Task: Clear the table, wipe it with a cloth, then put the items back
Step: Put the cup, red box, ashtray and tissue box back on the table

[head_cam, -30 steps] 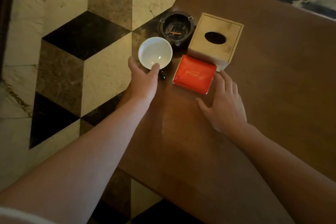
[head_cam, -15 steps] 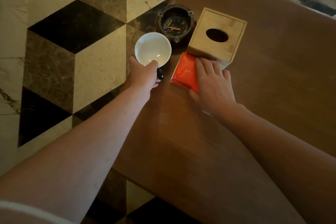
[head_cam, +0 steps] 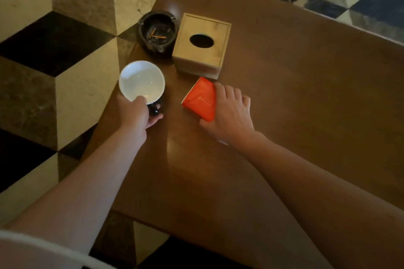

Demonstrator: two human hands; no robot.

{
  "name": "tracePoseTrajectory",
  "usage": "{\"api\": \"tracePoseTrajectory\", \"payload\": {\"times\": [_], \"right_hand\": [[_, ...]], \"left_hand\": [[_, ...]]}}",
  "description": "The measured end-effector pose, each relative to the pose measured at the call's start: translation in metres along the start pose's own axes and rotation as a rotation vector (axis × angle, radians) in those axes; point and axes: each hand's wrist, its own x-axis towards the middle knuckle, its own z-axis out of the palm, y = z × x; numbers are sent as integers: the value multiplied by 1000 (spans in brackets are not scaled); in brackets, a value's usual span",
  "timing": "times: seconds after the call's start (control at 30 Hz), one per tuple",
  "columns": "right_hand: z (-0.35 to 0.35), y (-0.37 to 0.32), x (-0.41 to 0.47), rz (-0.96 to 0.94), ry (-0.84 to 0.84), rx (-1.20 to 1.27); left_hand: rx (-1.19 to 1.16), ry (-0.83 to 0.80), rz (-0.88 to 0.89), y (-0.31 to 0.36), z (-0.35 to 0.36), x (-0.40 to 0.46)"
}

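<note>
A brown wooden table [head_cam: 295, 98] carries the items near its left corner. My left hand [head_cam: 137, 116] grips a cup [head_cam: 141, 82], white inside and dark outside, by its near rim, thumb on the rim. The cup sits tilted at the table's left edge. My right hand [head_cam: 229, 113] holds an orange packet [head_cam: 200, 99], fingers curled over its right side, and the packet is tipped up off the table. A wooden tissue box [head_cam: 202, 45] with a round hole stands just beyond. A dark ashtray [head_cam: 156, 34] with cigarette butts sits to its left.
The floor [head_cam: 65, 28] around the table has a cube pattern of black, cream and brown marble. The table's right and near parts are bare wood. A white sleeve [head_cam: 32, 251] shows at the bottom left.
My right hand came onto the orange packet, gripped it and drew it toward me, away from the tissue box. My left hand closed on the cup and pulled it nearer.
</note>
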Motion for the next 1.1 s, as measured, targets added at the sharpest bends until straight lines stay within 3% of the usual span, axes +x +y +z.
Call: {"api": "tracePoseTrajectory", "payload": {"times": [0.23, 0.57, 0.87, 1.1], "right_hand": [[-31, 118, -82, 244, 112, 113], [-86, 320, -200, 604, 223, 173], [-102, 436, -247, 912, 373, 304], [-108, 483, -247, 976, 423, 363]], "left_hand": [[84, -21, 71, -74, 47, -99], [276, -307, 161, -156, 222, -233], [448, -499, 205, -195, 336, -294], [511, -575, 219, -220, 398, -322]]}}
